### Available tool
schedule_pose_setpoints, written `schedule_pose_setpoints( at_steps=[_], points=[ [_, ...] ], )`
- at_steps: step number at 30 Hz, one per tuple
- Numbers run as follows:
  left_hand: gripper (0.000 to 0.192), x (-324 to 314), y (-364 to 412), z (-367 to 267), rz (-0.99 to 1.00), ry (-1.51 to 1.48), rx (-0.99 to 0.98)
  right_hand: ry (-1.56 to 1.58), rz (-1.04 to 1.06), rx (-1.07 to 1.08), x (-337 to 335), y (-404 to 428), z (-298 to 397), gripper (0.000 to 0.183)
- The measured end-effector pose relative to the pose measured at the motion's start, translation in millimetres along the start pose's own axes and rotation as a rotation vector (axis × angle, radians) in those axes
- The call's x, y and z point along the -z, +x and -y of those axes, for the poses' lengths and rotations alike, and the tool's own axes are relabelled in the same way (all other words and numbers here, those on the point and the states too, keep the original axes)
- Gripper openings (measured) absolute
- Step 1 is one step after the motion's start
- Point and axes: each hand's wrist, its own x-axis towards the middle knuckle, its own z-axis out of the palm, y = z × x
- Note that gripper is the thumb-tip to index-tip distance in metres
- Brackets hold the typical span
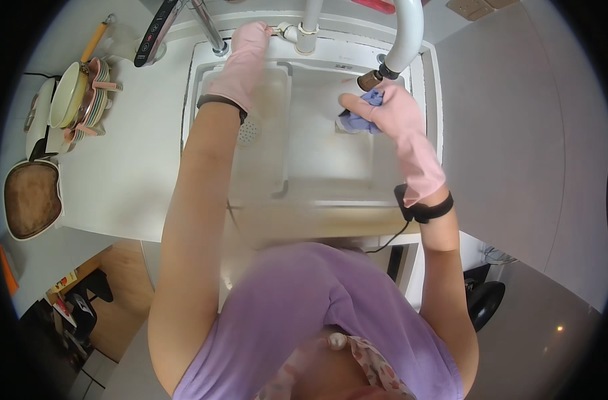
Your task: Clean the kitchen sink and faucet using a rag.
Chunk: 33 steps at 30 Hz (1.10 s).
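A pink rubber glove covers my left hand [251, 42], whose fingers close around the small handle at the side of a white tap fitting [288, 33] behind the sink. My fingers mostly hide that handle. In a matching pink glove, my right hand [396, 107] grips a crumpled blue-purple cloth [360, 122] over the right side of the white sink [329, 170]. The metal-tipped end of the tap's white spout [370, 80] hangs just above this hand. Whether water is flowing cannot be made out.
A translucent tray [271, 165] takes up the sink's left side, over a perforated drain [248, 131]. On the left counter [134, 175] stand pans [66, 95] and pink-handled dishes [96, 92]. A chrome pipe [206, 25] rises behind the sink; a grey wall [504, 125] bounds the right.
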Motion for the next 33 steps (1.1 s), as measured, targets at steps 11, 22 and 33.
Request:
schedule_pose_setpoints(
  at_steps=[11, 22, 33],
  points=[
    [0.028, -8, 10, 8, 0.019, 0.001, -0.015, 0.024, -0.102, 0.121, -2, 15, -15, 0.039],
    [0.018, -7, 9, 6, 0.016, 0.013, -0.011, -0.011, -0.086, 0.125, 9, 18, -28, 0.047],
    [0.020, -7, 15, 9, 0.056, 0.003, 0.064, -0.395, 0.042, 0.002, 44, -7, -11, 0.050]
  ],
)
